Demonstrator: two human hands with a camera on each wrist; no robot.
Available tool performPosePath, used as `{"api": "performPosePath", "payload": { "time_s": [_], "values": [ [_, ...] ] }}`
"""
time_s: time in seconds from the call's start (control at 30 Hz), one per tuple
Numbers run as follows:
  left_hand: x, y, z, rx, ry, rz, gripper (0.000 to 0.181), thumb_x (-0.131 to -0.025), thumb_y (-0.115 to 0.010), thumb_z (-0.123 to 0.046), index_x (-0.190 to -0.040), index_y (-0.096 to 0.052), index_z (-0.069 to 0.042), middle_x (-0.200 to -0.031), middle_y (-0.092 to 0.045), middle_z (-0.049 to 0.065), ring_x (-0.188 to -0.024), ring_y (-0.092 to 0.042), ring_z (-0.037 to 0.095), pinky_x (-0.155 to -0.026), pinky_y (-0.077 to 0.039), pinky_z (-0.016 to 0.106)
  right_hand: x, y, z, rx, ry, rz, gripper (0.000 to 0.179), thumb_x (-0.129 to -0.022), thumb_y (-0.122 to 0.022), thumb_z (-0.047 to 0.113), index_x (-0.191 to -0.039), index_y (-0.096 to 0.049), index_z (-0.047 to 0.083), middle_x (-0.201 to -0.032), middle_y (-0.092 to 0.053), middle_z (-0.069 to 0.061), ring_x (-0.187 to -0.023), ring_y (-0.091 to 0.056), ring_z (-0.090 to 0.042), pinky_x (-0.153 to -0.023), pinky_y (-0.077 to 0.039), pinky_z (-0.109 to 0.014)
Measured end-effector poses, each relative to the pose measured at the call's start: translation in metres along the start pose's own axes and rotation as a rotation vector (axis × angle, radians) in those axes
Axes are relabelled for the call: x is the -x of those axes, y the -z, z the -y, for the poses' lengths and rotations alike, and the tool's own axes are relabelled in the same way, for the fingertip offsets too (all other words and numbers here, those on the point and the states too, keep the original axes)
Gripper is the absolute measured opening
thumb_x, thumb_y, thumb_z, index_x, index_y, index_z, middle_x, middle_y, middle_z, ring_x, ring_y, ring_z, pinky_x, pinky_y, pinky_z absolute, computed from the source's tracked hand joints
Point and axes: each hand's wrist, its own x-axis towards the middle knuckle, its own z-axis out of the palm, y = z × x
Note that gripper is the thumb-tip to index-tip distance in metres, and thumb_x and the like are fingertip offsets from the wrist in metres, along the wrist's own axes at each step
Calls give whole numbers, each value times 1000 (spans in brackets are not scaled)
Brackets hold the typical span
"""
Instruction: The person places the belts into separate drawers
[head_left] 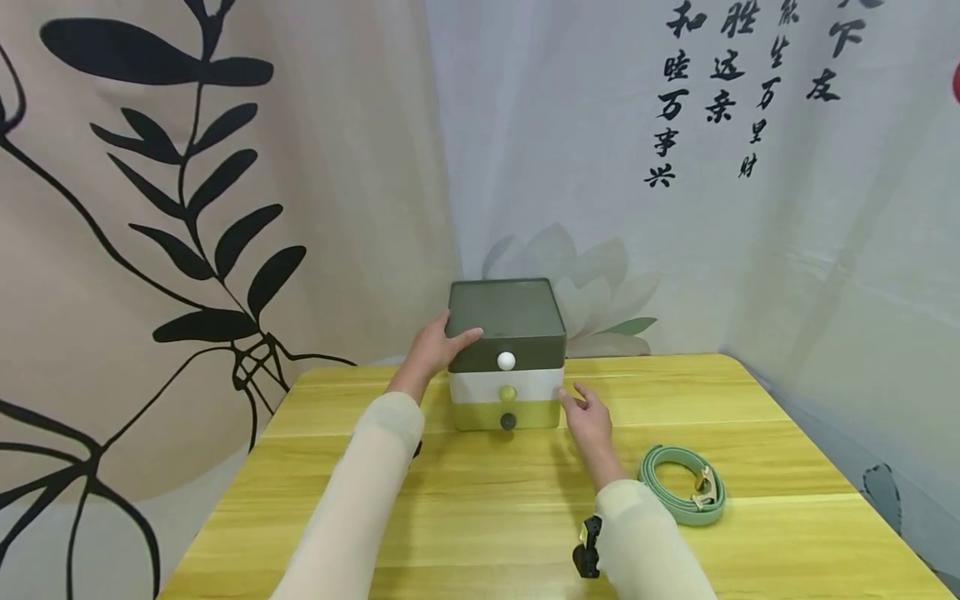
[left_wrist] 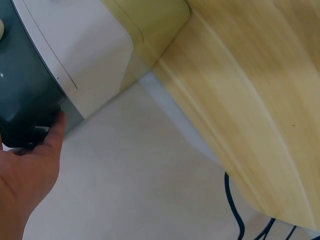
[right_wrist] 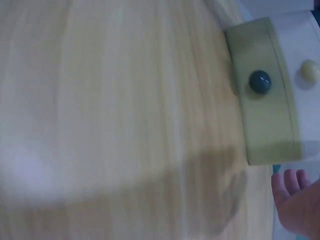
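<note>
A small three-tier drawer box (head_left: 506,308) stands at the back of the table, dark green on top, white in the middle and yellow-green at the bottom. Each tier carries a round knob on its front: white, yellow-green and dark grey from the top down. My left hand (head_left: 435,346) rests at the upper left corner, thumb stretched over the top's front edge; in the left wrist view a straight finger touches the dark green tier (left_wrist: 35,75). Beside the lower right side of the box is my right hand (head_left: 588,421), its fingers loosely bent and holding nothing.
A coiled green belt (head_left: 693,517) with a metal buckle lies on the wood-grain table (head_left: 480,517), right of my right forearm. Behind the table hangs a printed curtain (head_left: 360,167) with dark leaves and writing. Dark cord-like lines (left_wrist: 231,200) show past the table edge.
</note>
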Motion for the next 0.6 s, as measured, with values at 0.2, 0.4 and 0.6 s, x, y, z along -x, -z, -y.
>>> {"api": "performPosePath", "payload": {
  "time_s": [0.2,0.4,0.6],
  "values": [
    [1,1,1,18,-5,4,93,-93,-59,-60,-160,-15,-11,-163,-19,13,-148,-18,34,-117,-22,52,11,-18,-11,-52,-52,-13,54,-101,-57,31,-147,-45,5,-137,-52,-27,-122,-53,-43,-97,-46,-53],
    [3,4,3,28,4,25,91,-94,-57,-60,-160,-14,-15,-164,-17,12,-148,-17,34,-116,-22,54,15,-39,-20,-67,-43,-42,51,-99,-61,28,-142,-51,3,-133,-55,-28,-116,-57,-42,-90,-51,-47],
    [3,4,3,43,2,22,91,-94,-57,-61,-160,-14,-15,-164,-17,12,-148,-18,33,-116,-22,53,18,-53,-25,-68,-52,-42,53,-97,-63,26,-143,-50,2,-132,-55,-29,-113,-58,-41,-87,-53,-44]
  ]
}}
